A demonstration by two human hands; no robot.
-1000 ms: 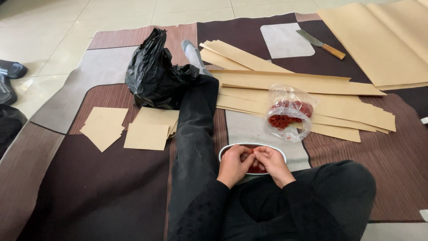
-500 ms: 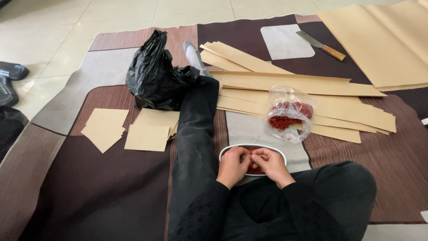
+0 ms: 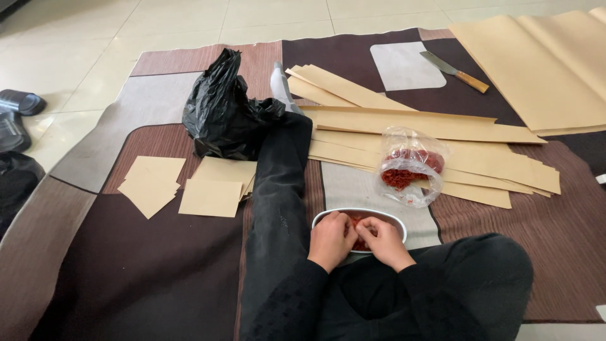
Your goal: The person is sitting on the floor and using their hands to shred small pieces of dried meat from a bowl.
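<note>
Both hands worked in the white dish (image 3: 328,216) near the lap. The left hand (image 3: 331,240) and right hand (image 3: 384,240) were curled over red material (image 3: 361,222) in it, fingers bent; whether either pinched any could not be told. Cut paper squares (image 3: 211,197) lay left, unfilled as far as visible; uncut strips (image 3: 416,123) lay far right, so most work appeared to remain. A clear bag (image 3: 410,165) held more red material. The fingertips were hidden, and the large sheets (image 3: 536,69) were cut off at the frame's edge.
</note>
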